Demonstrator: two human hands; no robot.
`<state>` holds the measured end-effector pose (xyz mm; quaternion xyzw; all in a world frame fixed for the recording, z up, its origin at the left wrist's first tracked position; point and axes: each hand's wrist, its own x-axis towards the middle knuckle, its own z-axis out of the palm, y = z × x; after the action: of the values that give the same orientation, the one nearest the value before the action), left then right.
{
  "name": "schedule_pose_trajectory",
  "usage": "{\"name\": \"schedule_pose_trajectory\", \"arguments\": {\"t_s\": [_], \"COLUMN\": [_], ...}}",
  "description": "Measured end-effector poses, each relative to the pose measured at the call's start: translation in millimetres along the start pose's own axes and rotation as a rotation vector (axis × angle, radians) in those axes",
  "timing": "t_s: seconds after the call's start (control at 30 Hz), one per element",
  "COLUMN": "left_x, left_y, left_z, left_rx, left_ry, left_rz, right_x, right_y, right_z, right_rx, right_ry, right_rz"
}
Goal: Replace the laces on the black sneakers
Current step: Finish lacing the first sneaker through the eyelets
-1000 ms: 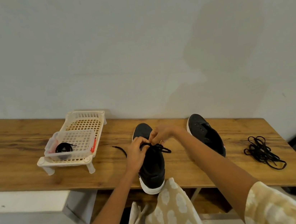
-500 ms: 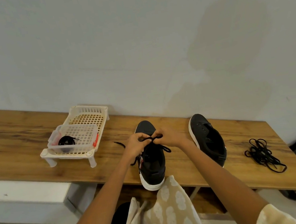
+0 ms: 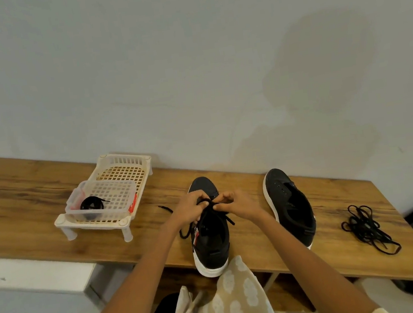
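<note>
Wooden table (image 3: 34, 194) runs along the wall, everything sits on it. White plastic rack (image 3: 125, 167) at the left carries a clear tub (image 3: 116, 194) with a coiled black lace (image 3: 91, 204) inside. Two black sneakers: the near sneaker (image 3: 212, 250) is dead centre, heel at the table's front edge; the second sneaker (image 3: 289, 208) lies just to its right, eyelets bare, no lace in it. Loose pile of black laces (image 3: 364, 227) sits further right, well apart from both shoes (probably the old ones, can't confirm).

Both hands meet over the near sneaker's upper eyelets. Left hand (image 3: 190, 209) has fingers curled round the lace (image 3: 208, 210); right hand (image 3: 235, 205) pinches the same lace between thumb and fingertips. Loose ends trail off both sides of the shoe, one aglet lying on the table to the left.

Judgement: step in hand is tying off or tightening the lace on the first shoe, so roughly half done. Next move needs even tension on both ends and a clean knot, then a fresh lace from the tub for the second sneaker.
</note>
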<state>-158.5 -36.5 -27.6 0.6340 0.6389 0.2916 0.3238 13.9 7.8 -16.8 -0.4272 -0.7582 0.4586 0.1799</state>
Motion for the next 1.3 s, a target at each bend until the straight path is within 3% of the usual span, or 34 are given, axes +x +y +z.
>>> {"name": "schedule_pose_trajectory", "arguments": {"t_s": [0.17,0.37,0.5,0.6,0.7,0.83,0.97,1.07,1.17,1.3], "left_x": [2,-7,-11,-10,-6,-2,0,-3,-7,-9], "left_y": [0,-8,-8,-5,-2,1,7,12,13,16], "left_z": [11,20,23,22,14,-1,-6,-3,2,6], "left_rx": [0.036,-0.157,-0.235,-0.279,-0.294,-0.234,-0.196,-0.195,-0.197,-0.187], "left_ry": [0.106,0.28,0.379,0.316,0.19,-0.046,-0.107,-0.074,0.001,0.052], "left_rz": [0.012,0.082,0.104,0.081,0.022,-0.073,-0.121,-0.142,-0.157,-0.171], "right_x": [3,19,20,15,13,7,10,10,-11,-37], "right_y": [-1,-12,-8,-7,-3,8,17,17,9,-3], "right_z": [0,2,-2,-2,3,6,11,15,16,18], "right_rx": [0.035,-0.13,-0.03,0.069,0.202,0.63,0.705,0.544,0.273,-0.167], "right_ry": [-0.024,-0.103,-0.158,-0.102,0.106,0.273,0.409,0.541,0.668,0.472], "right_rz": [0.033,0.085,0.088,0.113,0.196,0.314,0.363,0.374,0.202,0.006]}}
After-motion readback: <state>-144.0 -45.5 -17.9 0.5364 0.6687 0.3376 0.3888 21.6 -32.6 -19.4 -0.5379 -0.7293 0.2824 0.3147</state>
